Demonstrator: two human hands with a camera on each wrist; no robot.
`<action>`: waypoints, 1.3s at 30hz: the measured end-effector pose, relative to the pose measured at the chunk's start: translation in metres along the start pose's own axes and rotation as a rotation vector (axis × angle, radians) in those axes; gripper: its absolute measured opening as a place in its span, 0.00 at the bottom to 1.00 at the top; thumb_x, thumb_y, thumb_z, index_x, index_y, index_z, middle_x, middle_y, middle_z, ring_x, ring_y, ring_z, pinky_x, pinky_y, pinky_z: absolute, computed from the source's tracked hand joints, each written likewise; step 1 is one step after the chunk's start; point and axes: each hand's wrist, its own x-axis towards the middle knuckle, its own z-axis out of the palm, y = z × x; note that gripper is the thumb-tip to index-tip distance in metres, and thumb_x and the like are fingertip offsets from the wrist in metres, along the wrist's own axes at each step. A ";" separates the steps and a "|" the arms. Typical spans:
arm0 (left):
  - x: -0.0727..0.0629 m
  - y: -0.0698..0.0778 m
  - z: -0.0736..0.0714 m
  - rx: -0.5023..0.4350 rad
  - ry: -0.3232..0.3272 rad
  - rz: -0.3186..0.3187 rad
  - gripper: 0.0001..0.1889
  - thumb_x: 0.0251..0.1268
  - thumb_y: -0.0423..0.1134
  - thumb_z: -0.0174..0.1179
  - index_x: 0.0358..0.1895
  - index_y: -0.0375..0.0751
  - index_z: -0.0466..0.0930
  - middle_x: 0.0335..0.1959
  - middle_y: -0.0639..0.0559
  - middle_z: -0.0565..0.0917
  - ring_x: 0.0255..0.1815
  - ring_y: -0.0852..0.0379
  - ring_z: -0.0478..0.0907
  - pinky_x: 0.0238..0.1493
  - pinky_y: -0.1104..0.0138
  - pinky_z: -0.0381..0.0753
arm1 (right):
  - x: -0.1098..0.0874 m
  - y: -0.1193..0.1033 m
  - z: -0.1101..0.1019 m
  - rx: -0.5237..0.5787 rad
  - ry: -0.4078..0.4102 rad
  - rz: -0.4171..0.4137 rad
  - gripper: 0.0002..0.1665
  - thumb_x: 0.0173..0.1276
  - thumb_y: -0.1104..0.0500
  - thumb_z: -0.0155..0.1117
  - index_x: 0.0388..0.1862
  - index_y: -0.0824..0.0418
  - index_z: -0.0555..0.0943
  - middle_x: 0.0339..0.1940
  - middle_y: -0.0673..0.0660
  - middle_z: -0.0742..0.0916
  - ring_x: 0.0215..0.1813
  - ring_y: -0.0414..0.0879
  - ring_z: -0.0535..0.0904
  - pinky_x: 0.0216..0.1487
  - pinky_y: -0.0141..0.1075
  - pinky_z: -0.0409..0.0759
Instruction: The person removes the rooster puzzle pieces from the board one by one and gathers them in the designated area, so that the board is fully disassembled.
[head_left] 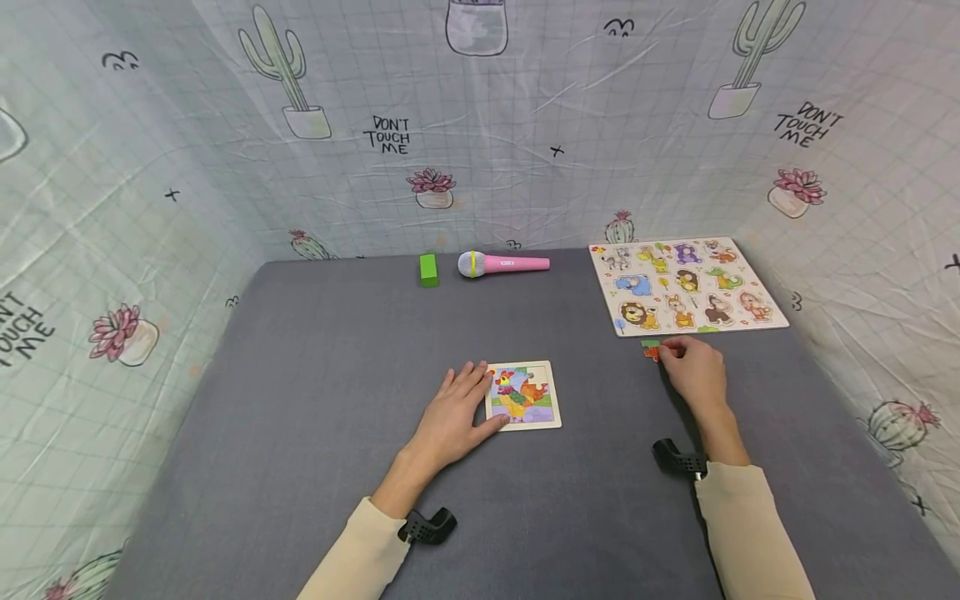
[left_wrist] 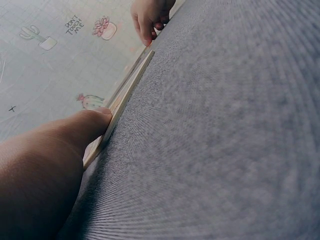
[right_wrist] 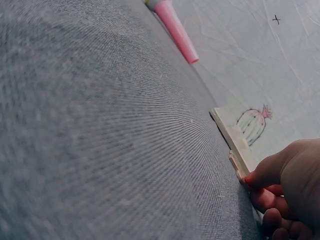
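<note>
One puzzle piece (head_left: pixel 651 351) in right hand (head_left: pixel 697 375), rooster puzzle (head_left: pixel 527 400) touching left hand (head_left: pixel 453 418).

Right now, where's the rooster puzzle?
In the head view, the rooster puzzle lies just right of centre, with the left hand touching its left edge.

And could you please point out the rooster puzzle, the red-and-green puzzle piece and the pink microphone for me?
Rooster puzzle (head_left: pixel 522 396): head view, the middle of its picture.
Red-and-green puzzle piece (head_left: pixel 651 352): head view, its red part.
Pink microphone (head_left: pixel 506 264): head view, its handle.
</note>
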 end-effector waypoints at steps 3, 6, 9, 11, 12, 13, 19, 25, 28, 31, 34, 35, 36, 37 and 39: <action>0.000 0.000 0.000 0.001 -0.001 -0.001 0.40 0.68 0.63 0.57 0.74 0.39 0.66 0.78 0.46 0.64 0.81 0.47 0.58 0.81 0.50 0.53 | 0.000 0.001 0.001 0.001 0.002 0.003 0.14 0.70 0.55 0.60 0.42 0.64 0.86 0.33 0.61 0.87 0.33 0.53 0.79 0.31 0.37 0.68; -0.001 0.000 0.000 -0.002 0.000 0.001 0.40 0.68 0.63 0.57 0.74 0.39 0.66 0.78 0.46 0.64 0.81 0.46 0.58 0.81 0.49 0.53 | 0.000 0.001 0.001 0.003 0.005 0.000 0.15 0.70 0.55 0.60 0.42 0.64 0.86 0.33 0.62 0.87 0.33 0.53 0.79 0.31 0.37 0.68; 0.000 0.000 0.000 -0.006 0.000 -0.001 0.40 0.68 0.62 0.58 0.74 0.39 0.66 0.78 0.45 0.64 0.81 0.46 0.58 0.81 0.49 0.53 | 0.001 0.001 0.000 0.008 0.015 -0.010 0.15 0.71 0.56 0.60 0.42 0.66 0.85 0.33 0.63 0.87 0.33 0.54 0.79 0.31 0.36 0.68; 0.000 0.000 0.000 -0.009 -0.001 -0.003 0.40 0.68 0.62 0.58 0.74 0.39 0.66 0.78 0.46 0.64 0.81 0.46 0.57 0.81 0.49 0.52 | 0.001 -0.003 -0.003 0.019 0.030 -0.022 0.15 0.71 0.56 0.60 0.43 0.68 0.85 0.33 0.64 0.87 0.33 0.54 0.78 0.31 0.37 0.68; 0.000 0.000 0.000 -0.009 -0.003 -0.004 0.40 0.68 0.62 0.58 0.74 0.39 0.66 0.78 0.46 0.64 0.81 0.47 0.57 0.81 0.49 0.52 | 0.002 -0.005 -0.005 0.024 0.042 -0.027 0.15 0.71 0.57 0.60 0.43 0.69 0.84 0.33 0.65 0.86 0.33 0.54 0.78 0.31 0.37 0.68; 0.000 0.000 -0.001 -0.008 -0.005 -0.005 0.40 0.68 0.63 0.58 0.74 0.39 0.66 0.78 0.46 0.64 0.81 0.47 0.57 0.81 0.50 0.52 | 0.002 -0.007 -0.007 0.028 0.053 -0.036 0.15 0.71 0.57 0.60 0.44 0.69 0.84 0.33 0.65 0.86 0.33 0.55 0.78 0.32 0.37 0.69; -0.001 0.000 0.000 -0.010 0.000 -0.001 0.40 0.68 0.62 0.58 0.74 0.39 0.66 0.78 0.45 0.65 0.81 0.46 0.58 0.81 0.49 0.53 | 0.006 -0.031 -0.020 0.082 0.122 -0.101 0.17 0.72 0.55 0.59 0.46 0.68 0.85 0.34 0.65 0.87 0.33 0.55 0.79 0.33 0.38 0.69; -0.001 -0.001 0.001 -0.008 0.004 0.006 0.40 0.68 0.62 0.58 0.74 0.39 0.66 0.78 0.45 0.65 0.81 0.46 0.58 0.81 0.49 0.53 | 0.007 -0.059 -0.024 0.128 0.135 -0.170 0.16 0.71 0.55 0.60 0.46 0.66 0.86 0.34 0.63 0.87 0.28 0.43 0.76 0.28 0.31 0.69; 0.000 -0.001 0.002 -0.001 0.007 0.007 0.40 0.68 0.63 0.58 0.74 0.40 0.66 0.78 0.46 0.65 0.81 0.47 0.58 0.81 0.49 0.53 | 0.008 -0.070 -0.020 0.152 0.131 -0.194 0.16 0.71 0.55 0.61 0.46 0.66 0.86 0.34 0.62 0.87 0.26 0.40 0.76 0.25 0.28 0.70; 0.000 -0.001 0.003 -0.001 0.008 0.007 0.39 0.68 0.63 0.57 0.74 0.40 0.66 0.78 0.46 0.65 0.81 0.47 0.58 0.81 0.49 0.53 | 0.007 -0.079 -0.017 0.170 0.127 -0.215 0.16 0.71 0.56 0.61 0.45 0.67 0.86 0.34 0.62 0.86 0.29 0.46 0.78 0.29 0.31 0.72; 0.000 -0.002 0.003 -0.001 0.008 0.007 0.39 0.68 0.62 0.58 0.74 0.39 0.67 0.78 0.46 0.65 0.81 0.47 0.58 0.81 0.50 0.53 | 0.005 -0.086 -0.012 0.190 0.119 -0.234 0.15 0.71 0.57 0.61 0.45 0.68 0.86 0.34 0.64 0.86 0.34 0.52 0.79 0.34 0.36 0.71; 0.000 -0.002 0.003 -0.001 0.008 0.007 0.39 0.68 0.62 0.58 0.74 0.39 0.67 0.78 0.46 0.65 0.81 0.47 0.58 0.81 0.50 0.53 | 0.005 -0.088 -0.010 0.197 0.113 -0.239 0.15 0.71 0.57 0.61 0.45 0.68 0.85 0.34 0.64 0.86 0.34 0.53 0.80 0.34 0.37 0.72; -0.001 -0.002 0.003 -0.002 0.007 0.006 0.39 0.68 0.63 0.58 0.74 0.39 0.67 0.78 0.46 0.65 0.81 0.47 0.58 0.81 0.50 0.53 | 0.004 -0.090 -0.007 0.204 0.110 -0.245 0.15 0.71 0.57 0.62 0.46 0.68 0.85 0.34 0.64 0.87 0.34 0.54 0.80 0.34 0.38 0.72; -0.001 -0.002 0.003 -0.004 0.007 0.006 0.40 0.68 0.62 0.58 0.74 0.39 0.67 0.78 0.46 0.65 0.81 0.47 0.58 0.81 0.50 0.53 | 0.003 -0.091 -0.005 0.208 0.107 -0.251 0.15 0.71 0.58 0.62 0.45 0.68 0.85 0.34 0.64 0.87 0.34 0.54 0.81 0.35 0.38 0.73; 0.000 -0.002 0.002 -0.006 0.007 0.005 0.40 0.68 0.62 0.58 0.74 0.39 0.67 0.78 0.46 0.65 0.81 0.47 0.58 0.81 0.50 0.53 | 0.001 -0.094 -0.001 0.214 0.102 -0.270 0.14 0.70 0.58 0.62 0.45 0.68 0.85 0.34 0.64 0.87 0.34 0.54 0.80 0.35 0.39 0.73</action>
